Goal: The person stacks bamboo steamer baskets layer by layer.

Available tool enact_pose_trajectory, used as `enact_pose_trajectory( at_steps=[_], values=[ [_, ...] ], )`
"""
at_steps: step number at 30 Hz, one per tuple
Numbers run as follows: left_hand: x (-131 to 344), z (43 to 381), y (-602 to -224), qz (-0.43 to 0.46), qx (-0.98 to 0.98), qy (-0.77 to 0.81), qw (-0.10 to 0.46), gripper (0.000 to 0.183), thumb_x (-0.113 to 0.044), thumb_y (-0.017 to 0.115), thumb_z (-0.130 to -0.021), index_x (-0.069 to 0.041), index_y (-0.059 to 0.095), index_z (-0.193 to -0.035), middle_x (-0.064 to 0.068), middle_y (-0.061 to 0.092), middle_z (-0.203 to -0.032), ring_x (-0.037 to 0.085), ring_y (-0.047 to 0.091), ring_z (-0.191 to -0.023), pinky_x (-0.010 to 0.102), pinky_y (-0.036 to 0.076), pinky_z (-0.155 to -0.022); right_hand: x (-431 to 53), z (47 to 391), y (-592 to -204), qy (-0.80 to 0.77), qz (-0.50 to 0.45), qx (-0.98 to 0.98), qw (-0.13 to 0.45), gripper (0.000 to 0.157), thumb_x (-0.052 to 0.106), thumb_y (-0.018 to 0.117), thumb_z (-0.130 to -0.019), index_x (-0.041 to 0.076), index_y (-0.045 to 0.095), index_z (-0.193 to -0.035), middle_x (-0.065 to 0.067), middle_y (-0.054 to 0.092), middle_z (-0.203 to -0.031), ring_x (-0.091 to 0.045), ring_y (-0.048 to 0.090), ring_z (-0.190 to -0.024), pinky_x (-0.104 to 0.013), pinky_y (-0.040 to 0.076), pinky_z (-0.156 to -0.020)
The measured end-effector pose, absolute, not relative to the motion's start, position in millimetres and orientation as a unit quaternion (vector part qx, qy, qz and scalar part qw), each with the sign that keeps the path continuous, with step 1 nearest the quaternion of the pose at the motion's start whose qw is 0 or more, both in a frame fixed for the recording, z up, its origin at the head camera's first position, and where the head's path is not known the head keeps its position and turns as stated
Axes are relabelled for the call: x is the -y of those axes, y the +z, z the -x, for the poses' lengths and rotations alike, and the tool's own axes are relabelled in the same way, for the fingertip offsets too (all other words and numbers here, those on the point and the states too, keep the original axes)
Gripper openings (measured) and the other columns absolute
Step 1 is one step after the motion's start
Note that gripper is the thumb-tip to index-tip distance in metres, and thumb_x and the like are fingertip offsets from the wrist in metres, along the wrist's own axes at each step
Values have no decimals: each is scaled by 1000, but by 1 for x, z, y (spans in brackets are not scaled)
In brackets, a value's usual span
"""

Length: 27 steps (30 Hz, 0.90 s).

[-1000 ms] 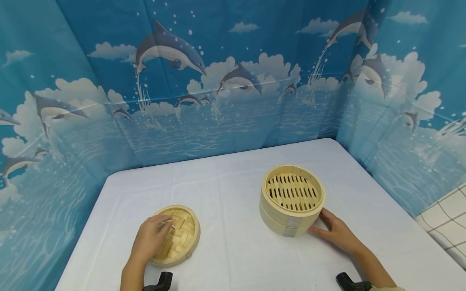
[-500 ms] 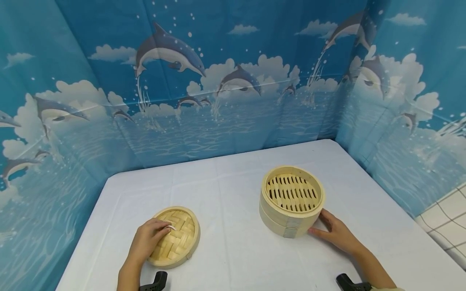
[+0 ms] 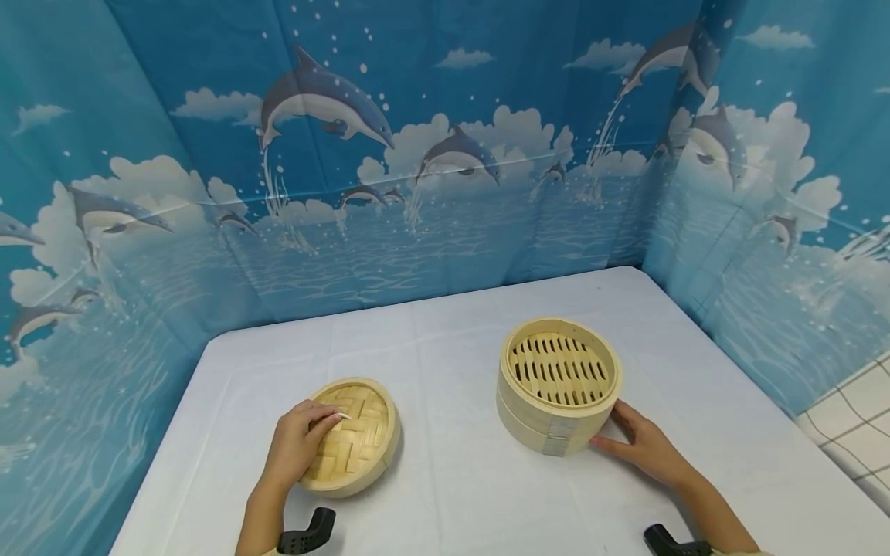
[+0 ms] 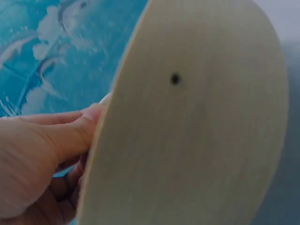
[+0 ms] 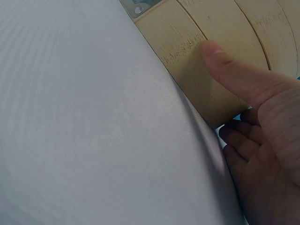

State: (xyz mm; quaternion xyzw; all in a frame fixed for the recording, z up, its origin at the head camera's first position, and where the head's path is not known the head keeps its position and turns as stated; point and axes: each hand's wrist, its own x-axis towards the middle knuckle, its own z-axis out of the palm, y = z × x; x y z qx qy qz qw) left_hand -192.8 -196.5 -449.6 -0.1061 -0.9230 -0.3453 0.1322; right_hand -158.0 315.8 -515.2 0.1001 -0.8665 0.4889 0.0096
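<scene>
On the left of the head view, my left hand (image 3: 292,444) pinches the small white loop handle of the round woven bamboo lid (image 3: 361,452). The lid tilts, raised off the table at least on its right side. Its plain side wall (image 4: 197,136) fills much of the left wrist view, beside my left hand (image 4: 33,159). To the right stands a two-tier bamboo steamer (image 3: 524,413) with a slatted top tier. My right hand (image 3: 650,444) rests at its right side. In the right wrist view the thumb (image 5: 239,79) lies straight against the steamer wall (image 5: 234,33).
A white cloth covers the table (image 3: 445,463). Behind and beside it hangs a blue curtain (image 3: 445,232) with printed dolphins. White tiles (image 3: 848,432) show at the far right. Each wrist wears a black mount.
My left hand has closed on the lid's handle and brought the lid up and slightly right, tilting it. The right hand and the steamer stay in place.
</scene>
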Motion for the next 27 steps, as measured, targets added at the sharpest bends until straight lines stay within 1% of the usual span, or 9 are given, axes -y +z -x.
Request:
enact_pose_trajectory(
  at_steps=[4,7,11,14,19,22,23,26,27],
  values=[
    [168,201,-424,117,909,-369,154,10,-12,67,-83,-8,73,-90,-4,62,-82,10,55,-75,28,47,-64,-316,159,-516,491,-102,865,12,85,24,72,-80,2,23,-144,-22,23,-146,-46,18,-129,0,17,-90],
    [144,210,-404,132,896,-393,161,11,-14,67,-84,-8,73,-91,-2,63,-83,11,56,-76,28,47,-63,-317,159,-517,490,-100,866,11,85,25,73,-79,2,23,-144,-22,23,-146,-46,18,-129,0,17,-90],
    [111,224,-381,148,883,-414,164,13,-17,66,-85,-8,74,-92,0,62,-81,12,54,-71,29,46,-59,-318,158,-518,487,-99,868,13,85,27,72,-79,3,23,-145,-21,24,-146,-45,19,-129,0,17,-90],
    [88,233,-368,162,879,-418,165,14,-18,66,-85,-8,74,-92,0,62,-80,12,54,-70,29,46,-58,-318,159,-517,484,-98,870,15,85,28,72,-79,3,24,-145,-21,24,-146,-44,19,-130,0,17,-90],
    [56,245,-353,188,875,-417,162,15,-20,65,-86,-10,74,-93,-1,64,-83,11,56,-75,29,48,-65,-317,158,-516,478,-93,873,12,86,29,73,-79,2,24,-144,-22,24,-145,-45,21,-129,-1,17,-90],
    [38,248,-348,197,876,-413,151,17,-22,64,-86,-10,74,-94,-1,65,-86,13,57,-79,30,48,-69,-317,158,-516,472,-89,877,10,86,29,73,-79,2,25,-144,-21,25,-145,-44,22,-129,-11,21,-100],
    [32,249,-347,201,877,-411,147,17,-22,64,-86,-10,73,-94,0,66,-87,13,58,-81,30,48,-71,-317,158,-516,471,-87,878,9,85,29,73,-79,2,25,-144,-21,25,-145,-44,22,-129,-13,21,-100],
    [16,251,-345,210,879,-406,133,18,-23,63,-86,-10,73,-94,1,67,-90,15,59,-87,30,48,-78,-317,158,-515,471,-85,878,12,85,29,73,-78,2,26,-143,-21,26,-145,-44,22,-129,-12,21,-100],
    [11,251,-345,213,879,-405,130,18,-23,63,-86,-10,73,-94,1,67,-92,16,59,-89,31,48,-80,-317,157,-515,472,-89,877,14,84,28,73,-79,1,26,-143,-22,26,-145,-45,22,-129,-9,20,-98]
  ],
)
